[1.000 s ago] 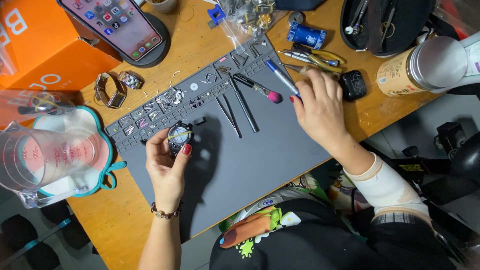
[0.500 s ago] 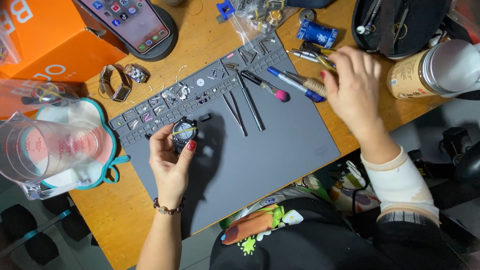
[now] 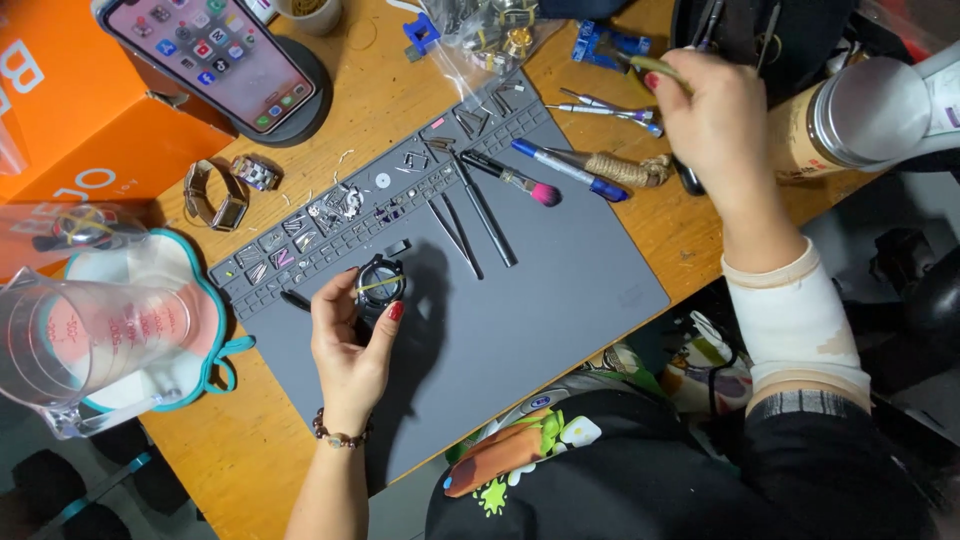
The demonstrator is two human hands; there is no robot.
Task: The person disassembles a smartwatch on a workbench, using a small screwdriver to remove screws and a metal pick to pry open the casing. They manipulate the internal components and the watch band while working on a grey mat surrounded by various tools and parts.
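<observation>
My left hand (image 3: 350,345) holds a black watch case (image 3: 380,285) just above the grey work mat (image 3: 520,320), thumb and fingers pinching its sides. Off the mat's far right corner, my right hand (image 3: 715,115) is closed on a slim olive-handled tool (image 3: 655,68) over the wooden table. Tweezers (image 3: 452,232) and a dark rod (image 3: 490,215) lie on the mat between the hands, beside a pink-tipped brush (image 3: 520,180) and a blue pen (image 3: 570,170).
A phone (image 3: 215,55) rests on a round stand by an orange box (image 3: 60,110). A watch strap and case (image 3: 225,195) lie left of the mat. A clear measuring jug (image 3: 90,345) stands at left, a metal-lidded cup (image 3: 860,110) at right.
My right hand has left the mat and moved up and to the right, picking up the olive-handled tool. My left hand keeps holding the watch case in the same spot.
</observation>
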